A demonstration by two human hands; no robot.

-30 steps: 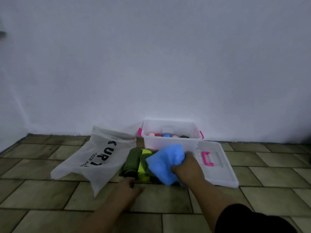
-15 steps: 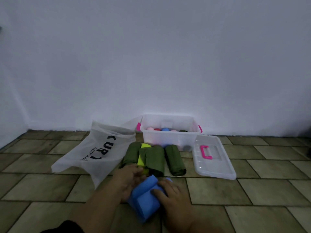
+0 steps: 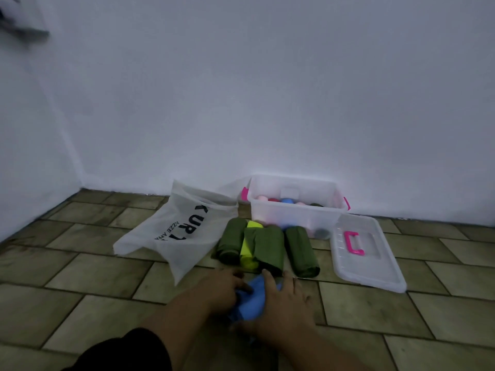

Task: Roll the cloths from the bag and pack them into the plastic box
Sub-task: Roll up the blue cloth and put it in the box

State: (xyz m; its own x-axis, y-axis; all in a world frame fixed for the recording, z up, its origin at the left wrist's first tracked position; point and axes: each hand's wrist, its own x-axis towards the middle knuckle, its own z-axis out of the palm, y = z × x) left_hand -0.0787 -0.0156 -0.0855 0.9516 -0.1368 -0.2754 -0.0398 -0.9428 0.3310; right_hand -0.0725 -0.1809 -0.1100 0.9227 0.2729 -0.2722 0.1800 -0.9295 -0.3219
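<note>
Head view: on the tiled floor, my left hand [image 3: 225, 287] pinches the blue cloth [image 3: 251, 303] while my right hand [image 3: 286, 301] presses it, fingers spread. The rolling step, I judge. Next: tighten the roll, then carry it to the plastic box [image 3: 292, 210] by the wall.

We lose most of the blue cloth [image 3: 251, 299] under left hand [image 3: 222, 287] and right hand [image 3: 286, 303]; corner dark shape [image 3: 24, 33] blurred, seemingly edge-cut.

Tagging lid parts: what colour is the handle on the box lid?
Bright pink handle on the clear lid, lying beside the plastic box. Head view.
</note>
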